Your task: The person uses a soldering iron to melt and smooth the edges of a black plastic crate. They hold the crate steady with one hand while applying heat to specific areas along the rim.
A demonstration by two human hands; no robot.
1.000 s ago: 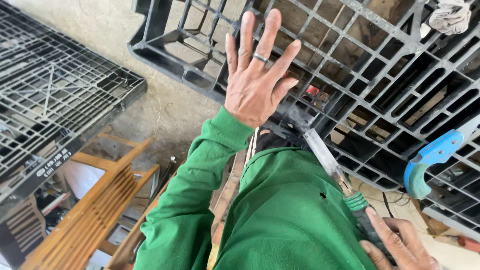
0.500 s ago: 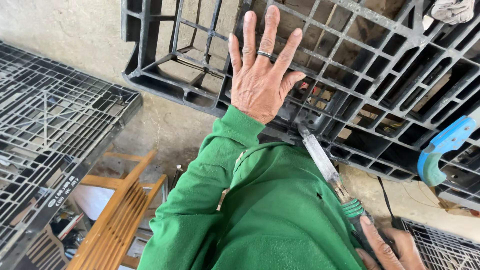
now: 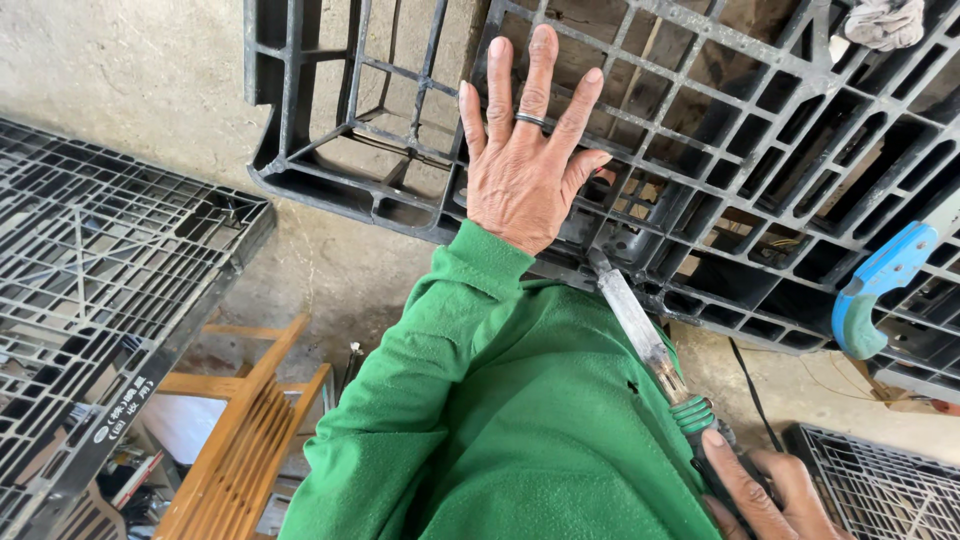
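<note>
My left hand [image 3: 525, 150], with a ring on one finger and a green sleeve, lies flat with fingers spread on a black plastic grid pallet [image 3: 720, 110]. My right hand [image 3: 765, 490] at the bottom right grips the dark handle of a long metal-tipped tool [image 3: 640, 325] with a green collar. The tool's tip touches the pallet's lower edge just right of my left wrist.
A second black grid pallet [image 3: 90, 300] lies at the left. A wooden slatted chair [image 3: 250, 430] stands below it. A blue-handled tool [image 3: 880, 290] hangs on the pallet at the right, a grey rag [image 3: 885, 20] lies at its top, and a wire crate [image 3: 880, 480] sits at the bottom right.
The view has shifted, so the pallet and my left hand sit lower and further right in the frame. My left hand stays flat on the pallet and my right hand keeps its hold on the tool.
</note>
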